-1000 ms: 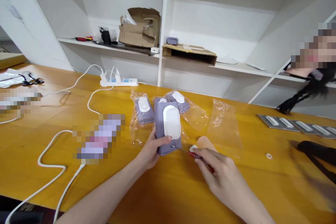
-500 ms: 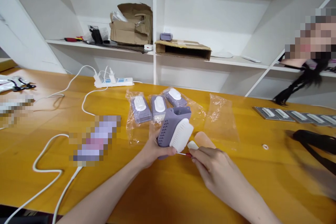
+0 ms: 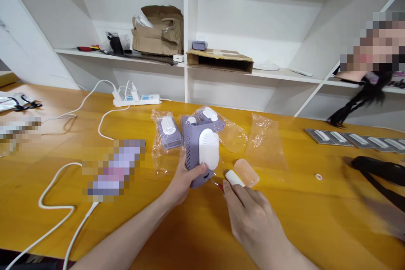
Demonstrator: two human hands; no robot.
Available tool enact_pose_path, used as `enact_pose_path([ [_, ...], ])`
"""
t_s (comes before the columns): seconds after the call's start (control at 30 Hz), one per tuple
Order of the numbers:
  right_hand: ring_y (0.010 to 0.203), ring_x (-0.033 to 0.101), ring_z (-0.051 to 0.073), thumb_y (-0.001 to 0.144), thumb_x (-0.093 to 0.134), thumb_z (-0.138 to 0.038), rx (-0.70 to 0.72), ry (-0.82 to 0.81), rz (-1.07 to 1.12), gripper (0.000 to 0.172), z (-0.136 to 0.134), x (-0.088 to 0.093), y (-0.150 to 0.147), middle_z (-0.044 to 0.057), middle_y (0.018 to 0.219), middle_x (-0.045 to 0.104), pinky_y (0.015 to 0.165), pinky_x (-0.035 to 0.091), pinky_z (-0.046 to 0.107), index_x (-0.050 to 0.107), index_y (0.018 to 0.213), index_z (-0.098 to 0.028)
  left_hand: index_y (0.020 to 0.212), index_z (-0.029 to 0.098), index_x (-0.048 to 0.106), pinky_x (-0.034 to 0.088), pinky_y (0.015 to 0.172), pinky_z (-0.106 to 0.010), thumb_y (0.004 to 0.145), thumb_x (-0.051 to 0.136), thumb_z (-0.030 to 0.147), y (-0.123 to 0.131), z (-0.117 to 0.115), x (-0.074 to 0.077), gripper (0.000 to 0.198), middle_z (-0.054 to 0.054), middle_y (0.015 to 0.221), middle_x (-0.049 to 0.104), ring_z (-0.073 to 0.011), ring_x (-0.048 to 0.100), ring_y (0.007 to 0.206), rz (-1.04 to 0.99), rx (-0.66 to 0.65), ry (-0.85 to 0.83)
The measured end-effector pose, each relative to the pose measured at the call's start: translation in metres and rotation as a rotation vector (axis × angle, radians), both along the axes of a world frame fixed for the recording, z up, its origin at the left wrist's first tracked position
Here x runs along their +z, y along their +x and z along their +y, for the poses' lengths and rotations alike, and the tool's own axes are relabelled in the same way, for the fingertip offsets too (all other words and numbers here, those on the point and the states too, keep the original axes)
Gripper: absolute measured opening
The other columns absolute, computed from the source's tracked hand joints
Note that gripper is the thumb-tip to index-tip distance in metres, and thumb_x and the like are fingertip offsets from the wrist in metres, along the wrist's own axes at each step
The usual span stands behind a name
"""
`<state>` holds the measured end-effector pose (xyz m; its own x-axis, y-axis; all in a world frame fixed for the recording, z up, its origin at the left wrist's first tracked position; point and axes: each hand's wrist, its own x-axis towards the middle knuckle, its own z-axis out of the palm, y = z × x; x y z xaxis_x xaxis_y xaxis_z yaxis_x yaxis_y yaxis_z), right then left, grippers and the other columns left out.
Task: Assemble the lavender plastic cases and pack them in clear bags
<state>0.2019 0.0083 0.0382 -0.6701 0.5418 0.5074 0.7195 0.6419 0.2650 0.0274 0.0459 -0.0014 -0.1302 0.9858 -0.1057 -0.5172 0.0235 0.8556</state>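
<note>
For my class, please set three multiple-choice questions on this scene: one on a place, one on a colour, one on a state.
1. Where does the smooth peach oval piece lie?
A) On a shelf
B) On the yellow wooden table, beyond the right hand
C) Inside a cardboard box

2. What colour is the perforated plastic case in the left hand?
A) Green
B) Red
C) Lavender

3. What does the white power strip have?
A) Plugs in it
B) Nothing in it
C) A closed cover

Answers:
1 B: it rests on the tabletop just past the right hand.
2 C: its holed body shows pale purple.
3 A: white plugs with cords sit in its sockets.
</note>
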Motion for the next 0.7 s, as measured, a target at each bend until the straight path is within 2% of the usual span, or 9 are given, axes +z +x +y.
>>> enact_pose_path([
  [0.17, 0.059, 0.062, 0.02, 0.079, 0.037, 0.0, -0.019, 0.019, 0.017, 0.035, -0.004, -0.004, -0.003, 0.012, 0.071, 0.067, 0.052, 0.047, 0.032, 0.064, 0.101, -0.004, 0.094, 0.017, 0.066, 0.05, 0.078, -0.031, 0.056, 0.081, 0.033, 0.005, 0.0, 0.001, 0.044, -0.002, 0.078, 0.071, -0.0214, 0.065, 0.085, -0.027, 0.079, -0.032],
  [0.3, 0.059, 0.062, 0.021, 0.081, 0.038, -0.001, -0.034, 0.118, -0.002, 0.034, -0.009, -0.01, -0.007, 0.014, 0.074, 0.067, 0.05, 0.045, 0.032, 0.063, 0.104, -0.001, 0.099, 0.018, 0.065, 0.051, 0.074, -0.03, 0.06, 0.079, 0.038, 0.007, -0.001, 0.003, 0.045, -0.002, 0.086, 0.071, -0.0199, 0.066, 0.081, -0.048, 0.173, -0.044],
  [0.37, 0.057, 0.063, 0.021, 0.081, 0.037, -0.001, -0.027, 0.106, 0.021, 0.034, -0.01, -0.011, -0.008, 0.013, 0.071, 0.067, 0.05, 0.045, 0.031, 0.063, 0.103, -0.003, 0.097, 0.018, 0.065, 0.051, 0.073, -0.03, 0.061, 0.078, 0.039, 0.006, -0.001, 0.004, 0.043, -0.002, 0.087, 0.071, -0.0196, 0.066, 0.079, -0.053, 0.185, -0.048],
  [0.47, 0.053, 0.063, 0.02, 0.081, 0.037, -0.003, -0.049, -0.041, 0.1, 0.033, -0.008, -0.006, -0.007, 0.011, 0.07, 0.068, 0.049, 0.048, 0.031, 0.065, 0.097, -0.008, 0.088, 0.017, 0.065, 0.051, 0.075, -0.03, 0.06, 0.079, 0.037, 0.004, 0.0, 0.002, 0.038, -0.003, 0.083, 0.07, -0.0205, 0.065, 0.081, -0.016, 0.162, -0.034],
  [0.57, 0.051, 0.064, 0.021, 0.083, 0.039, -0.01, -0.106, -0.214, 0.168, 0.028, -0.006, 0.007, -0.001, 0.009, 0.075, 0.07, 0.048, 0.049, 0.031, 0.064, 0.095, -0.015, 0.082, 0.016, 0.066, 0.05, 0.079, -0.031, 0.058, 0.08, 0.032, 0.003, 0.002, -0.002, 0.033, -0.003, 0.081, 0.071, -0.022, 0.065, 0.085, 0.042, 0.139, 0.005],
  [0.7, 0.056, 0.067, 0.019, 0.087, 0.044, -0.02, -0.111, -0.498, 0.263, 0.021, 0.0, 0.028, 0.027, 0.004, 0.078, 0.073, 0.047, 0.049, 0.027, 0.064, 0.094, -0.024, 0.091, 0.017, 0.065, 0.051, 0.082, -0.034, 0.056, 0.081, 0.031, 0.003, 0.003, -0.003, 0.04, -0.004, 0.085, 0.071, -0.0233, 0.065, 0.089, 0.0, 0.095, -0.018],
])
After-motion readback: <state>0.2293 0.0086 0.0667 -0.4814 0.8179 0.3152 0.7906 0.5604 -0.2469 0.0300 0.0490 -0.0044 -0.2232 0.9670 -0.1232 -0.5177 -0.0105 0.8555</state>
